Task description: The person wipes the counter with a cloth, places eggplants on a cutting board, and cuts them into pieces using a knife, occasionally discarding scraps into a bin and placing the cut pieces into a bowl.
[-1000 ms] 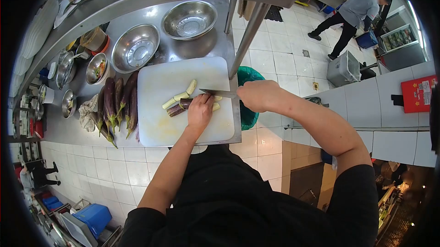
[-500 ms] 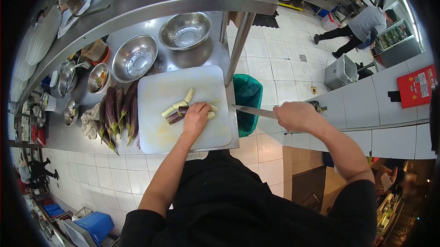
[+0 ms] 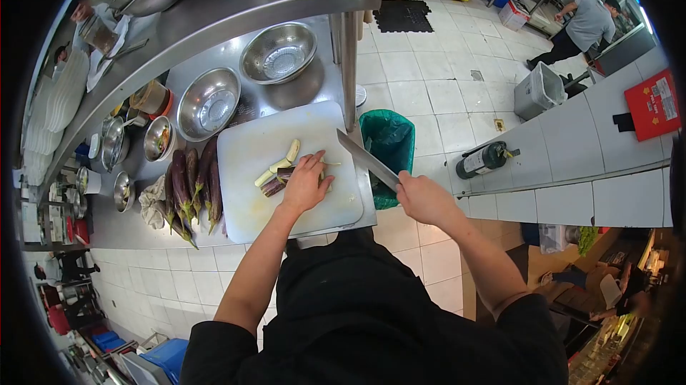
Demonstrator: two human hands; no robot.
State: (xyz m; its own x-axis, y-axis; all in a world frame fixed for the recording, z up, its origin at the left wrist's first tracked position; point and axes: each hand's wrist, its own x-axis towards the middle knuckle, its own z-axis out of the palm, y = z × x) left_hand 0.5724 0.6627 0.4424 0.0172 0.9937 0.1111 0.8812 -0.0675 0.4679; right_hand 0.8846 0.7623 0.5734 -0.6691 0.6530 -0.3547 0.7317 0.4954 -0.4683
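Knife (image 3: 367, 161) has been swung back from over the green-lined bin (image 3: 401, 135), its tip now at the right edge of the cutting board (image 3: 246, 215), its handle wrapped tightly by the right hand (image 3: 431, 200). Eggplant pieces (image 3: 273, 187) on the board are partly covered by the left hand (image 3: 305, 185), fingers loosely spread; any grip beneath cannot be made out. Cutting appears paused.

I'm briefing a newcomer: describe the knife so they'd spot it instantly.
Start at the steel counter, then find the white cutting board on it. By the board's right edge, the right hand holds the knife. Unlike the round metal bowls nearby, it has a long, narrow blade.
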